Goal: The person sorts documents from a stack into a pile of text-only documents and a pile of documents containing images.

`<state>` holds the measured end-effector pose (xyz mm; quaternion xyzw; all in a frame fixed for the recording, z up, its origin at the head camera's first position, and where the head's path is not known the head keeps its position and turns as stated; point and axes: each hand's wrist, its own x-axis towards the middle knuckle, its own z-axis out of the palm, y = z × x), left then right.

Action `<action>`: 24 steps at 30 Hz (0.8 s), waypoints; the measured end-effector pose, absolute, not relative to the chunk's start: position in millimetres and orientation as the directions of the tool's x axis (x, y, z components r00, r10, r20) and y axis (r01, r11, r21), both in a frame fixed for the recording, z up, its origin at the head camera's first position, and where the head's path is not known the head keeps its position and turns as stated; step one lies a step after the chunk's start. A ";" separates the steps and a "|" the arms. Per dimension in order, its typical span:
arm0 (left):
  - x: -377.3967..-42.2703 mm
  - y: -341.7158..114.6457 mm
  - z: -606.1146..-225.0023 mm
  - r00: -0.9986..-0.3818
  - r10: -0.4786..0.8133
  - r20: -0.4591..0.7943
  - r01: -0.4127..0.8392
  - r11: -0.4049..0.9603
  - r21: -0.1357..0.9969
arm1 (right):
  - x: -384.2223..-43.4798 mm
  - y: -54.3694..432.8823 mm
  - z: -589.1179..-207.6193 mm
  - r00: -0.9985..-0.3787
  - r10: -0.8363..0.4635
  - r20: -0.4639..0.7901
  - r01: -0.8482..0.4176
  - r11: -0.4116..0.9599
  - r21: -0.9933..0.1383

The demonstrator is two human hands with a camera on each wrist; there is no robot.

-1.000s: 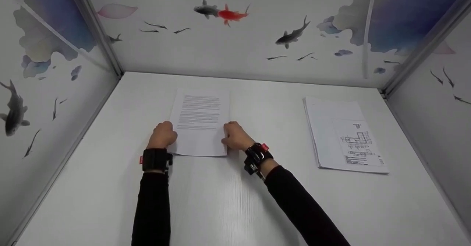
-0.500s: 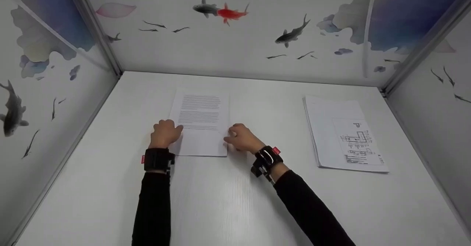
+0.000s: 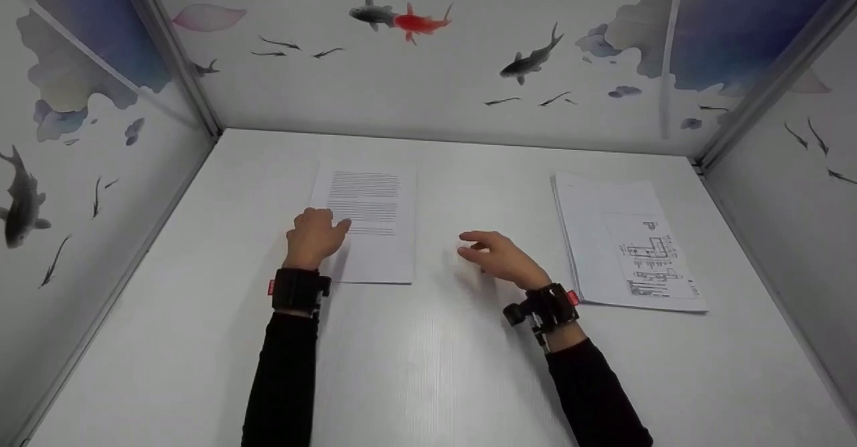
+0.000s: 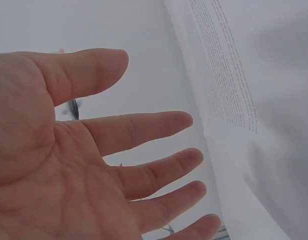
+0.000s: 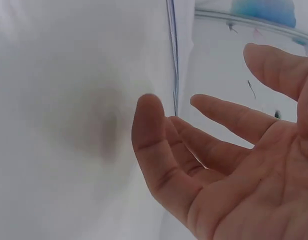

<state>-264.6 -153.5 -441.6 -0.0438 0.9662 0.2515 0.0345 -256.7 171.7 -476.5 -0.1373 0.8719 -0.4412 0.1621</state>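
A stack of white paper (image 3: 375,259), printed with lines of text, lies on the white table (image 3: 415,380) left of centre. My left hand (image 3: 315,236) is over the left side of this stack, fingers spread and extended; the left wrist view shows nothing in the palm. Between the two paper stacks, my right hand (image 3: 502,256) hovers above the table with its fingers loosely bent. No object shows in that right hand (image 5: 254,165) in the right wrist view. A second paper stack (image 3: 596,233), its top sheet bearing a line drawing, lies to its right.
White panels with painted fish enclose the table at the back (image 3: 428,106), the left (image 3: 73,199) and the right (image 3: 797,233). Both wrists wear black camera bands, the left band (image 3: 298,290) and the right band (image 3: 550,305).
Both hands have let go of the text stack's side edges. The right hand has moved right, away from it; the left has shifted slightly right and forward over the paper, fingers spreading.
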 end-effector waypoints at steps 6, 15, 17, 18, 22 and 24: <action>-259.9 -146.7 -434.9 -0.992 -0.050 -0.114 -0.105 0.835 0.540 | -259.1 219.4 -462.9 -0.958 -0.279 -0.072 -0.119 0.611 -0.783; -254.4 -122.7 -434.0 -0.994 -0.002 -0.107 -0.058 0.850 0.524 | -250.3 288.4 -451.5 -0.990 -0.088 -0.109 -0.033 0.902 -0.431; -253.9 -116.5 -432.5 -0.995 0.007 -0.098 -0.046 0.851 0.523 | -249.6 297.4 -453.1 -0.982 -0.063 -0.179 0.009 0.925 -0.380; -253.9 -113.3 -431.8 -0.996 0.011 -0.091 -0.039 0.851 0.524 | -249.9 300.9 -454.1 -0.977 -0.052 -0.209 0.027 0.933 -0.359; -254.7 -99.5 -430.8 -0.998 0.030 -0.058 -0.006 0.846 0.534 | -254.4 309.2 -459.5 -0.960 -0.018 -0.280 0.075 0.946 -0.317; -255.2 -91.5 -431.3 -0.998 0.038 -0.041 0.010 0.849 0.528 | -257.0 312.3 -462.9 -0.961 -0.019 -0.278 0.068 0.951 -0.300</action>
